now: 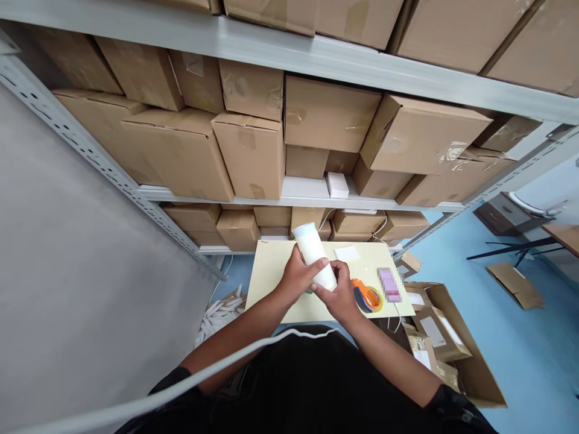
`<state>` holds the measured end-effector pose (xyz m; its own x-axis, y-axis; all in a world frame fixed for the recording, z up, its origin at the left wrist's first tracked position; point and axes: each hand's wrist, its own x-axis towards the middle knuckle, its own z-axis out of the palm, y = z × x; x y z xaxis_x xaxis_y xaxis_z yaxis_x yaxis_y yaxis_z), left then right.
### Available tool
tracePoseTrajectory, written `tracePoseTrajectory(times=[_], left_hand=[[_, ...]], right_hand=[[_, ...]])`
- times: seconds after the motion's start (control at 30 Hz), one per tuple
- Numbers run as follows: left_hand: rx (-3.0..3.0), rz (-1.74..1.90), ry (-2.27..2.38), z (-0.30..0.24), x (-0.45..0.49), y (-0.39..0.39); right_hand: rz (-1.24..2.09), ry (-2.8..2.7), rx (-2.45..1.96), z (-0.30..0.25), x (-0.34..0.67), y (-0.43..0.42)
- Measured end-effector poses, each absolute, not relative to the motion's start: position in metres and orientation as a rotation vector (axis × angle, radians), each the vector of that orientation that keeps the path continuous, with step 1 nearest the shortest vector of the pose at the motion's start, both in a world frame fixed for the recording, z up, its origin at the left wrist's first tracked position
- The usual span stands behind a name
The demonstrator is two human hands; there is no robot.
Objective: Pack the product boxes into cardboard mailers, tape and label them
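A white cylinder (314, 246), which looks like a roll or a tube, is held tilted above the pale yellow table (266, 277). My left hand (301, 271) is wrapped around its left side, with the thumb lying across the front. Lower down, my right hand (340, 290) grips the cylinder's near end at the right. A bit of something green shows beneath the hands, mostly hidden. To the right of my right hand lie an orange object (367, 293) and blue and yellow rings, perhaps tape rolls. Behind them is a flat white piece (347, 253).
Metal shelving (280, 51) packed with cardboard boxes (253, 154) rises in front. A blurred-out purple item (389, 284) lies at the table's right. On the floor stands a large open carton (470, 355) holding smaller boxes. A white cable (181, 386) crosses before my body.
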<state>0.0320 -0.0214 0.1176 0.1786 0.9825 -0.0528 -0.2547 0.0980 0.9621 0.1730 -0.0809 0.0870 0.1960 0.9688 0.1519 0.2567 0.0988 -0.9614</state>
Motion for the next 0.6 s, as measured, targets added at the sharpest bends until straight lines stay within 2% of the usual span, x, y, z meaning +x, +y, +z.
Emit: tracePoseTrajectory(times=[0.2, 0.27, 0.33, 0.5, 0.6], left_hand=[[0.93, 1.196, 0.731, 0.14, 0.042, -0.008], [0.903, 1.171, 0.716, 0.142, 0.05, -0.007], [0.895, 1.191, 0.764, 0.141, 0.058, -0.007], [0.794, 1.257, 0.923, 0.144, 0.079, -0.007], [0.68, 1.274, 0.907, 0.149, 0.09, -0.007]], right_hand=[[1.525, -0.973, -0.921, 0.106, 0.185, -0.076], [1.549, -0.96, -0.911, 0.111, 0.191, -0.073], [1.351, -1.021, -0.993, 0.113, 0.198, -0.069], [0.612, -1.493, -1.306, 0.105, 0.223, -0.062], [0.272, -1.67, -1.24, 0.098, 0.239, -0.06]])
